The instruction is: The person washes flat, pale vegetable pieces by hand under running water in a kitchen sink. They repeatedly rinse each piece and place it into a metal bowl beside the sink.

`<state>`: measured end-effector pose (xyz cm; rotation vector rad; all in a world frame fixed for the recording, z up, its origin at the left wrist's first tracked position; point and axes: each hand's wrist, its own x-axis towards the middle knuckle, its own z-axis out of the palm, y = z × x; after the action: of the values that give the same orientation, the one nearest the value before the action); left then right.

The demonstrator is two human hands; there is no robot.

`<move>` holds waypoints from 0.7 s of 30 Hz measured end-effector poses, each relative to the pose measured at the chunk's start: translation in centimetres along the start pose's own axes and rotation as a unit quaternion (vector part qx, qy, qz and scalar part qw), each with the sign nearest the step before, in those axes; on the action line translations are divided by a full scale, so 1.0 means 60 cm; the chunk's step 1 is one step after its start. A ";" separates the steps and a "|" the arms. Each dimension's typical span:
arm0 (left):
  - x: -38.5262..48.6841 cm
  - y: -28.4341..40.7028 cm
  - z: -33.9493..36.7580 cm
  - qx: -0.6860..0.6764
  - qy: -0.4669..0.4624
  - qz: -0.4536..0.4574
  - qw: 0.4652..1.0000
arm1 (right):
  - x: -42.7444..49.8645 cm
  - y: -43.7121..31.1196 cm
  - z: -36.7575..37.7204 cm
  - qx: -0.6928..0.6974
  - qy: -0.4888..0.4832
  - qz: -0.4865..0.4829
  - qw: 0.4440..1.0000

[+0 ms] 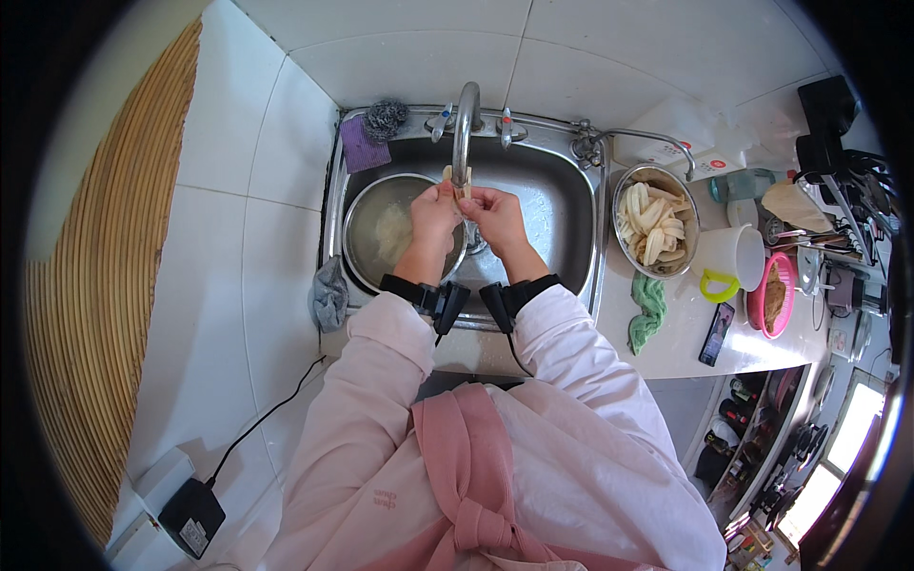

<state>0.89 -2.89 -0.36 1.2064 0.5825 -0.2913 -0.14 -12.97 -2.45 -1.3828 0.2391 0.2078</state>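
Both hands meet under the curved chrome faucet [465, 107], above the stainless steel sink [550, 193]. Between my left hand [434, 218] and my right hand [496, 218] is a pale strip of food [463, 193], pinched by the fingers of each. The faucet spout partly covers this strip. Below and left of my left hand, a round metal basin [357, 250] in the sink holds cloudy water with a pale mass in it. On the counter to the right, a metal bowl [691, 246] is heaped with similar pale strips [650, 221].
A purple cloth [364, 146] and a steel wool scrubber [385, 119] lie at the sink's back left corner. A grey rag [330, 292] hangs left. Right are a green cloth [648, 310], phone [716, 334], plastic jug [732, 253] and pink basket [777, 296].
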 end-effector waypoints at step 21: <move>0.000 -0.029 -0.005 -0.139 -0.184 -0.079 0.970 | -0.013 -0.025 -0.005 -0.269 0.123 -0.003 0.955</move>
<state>-0.04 -3.18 -1.81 0.8102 0.3791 -0.5381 -0.47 -13.53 -0.88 -1.9547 0.4044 0.0955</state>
